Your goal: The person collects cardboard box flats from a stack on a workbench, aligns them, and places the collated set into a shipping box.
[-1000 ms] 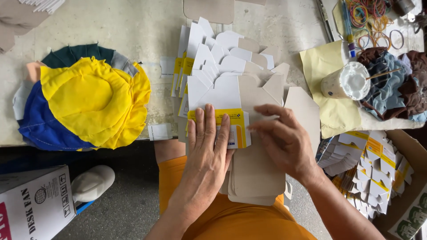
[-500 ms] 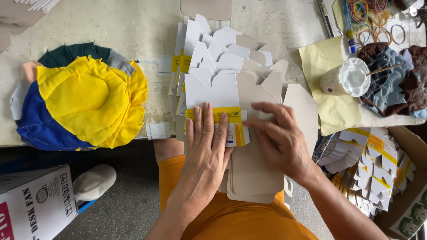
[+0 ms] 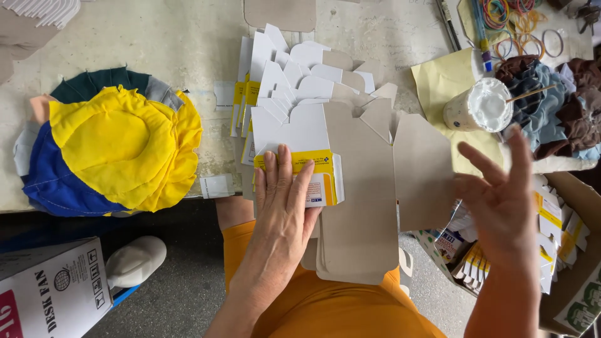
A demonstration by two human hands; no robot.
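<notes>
The left hand [image 3: 282, 206] lies flat over a folded yellow-and-white carton [image 3: 316, 178], hiding most of its front panel. The right hand [image 3: 501, 200] is motion-blurred, its fingertips indistinct. Beyond it, the box of cartons [image 3: 566, 250] is cut by the right edge. Left of the hands, the white cardboard box [image 3: 50, 294] runs off the bottom corner.

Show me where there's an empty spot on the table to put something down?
Bare tabletop lies above the pile of yellow and blue cloth, left of the fanned white box blanks. The right side is crowded: glue cup, rubber bands, dark rags. The left hand presses the blanks.
</notes>
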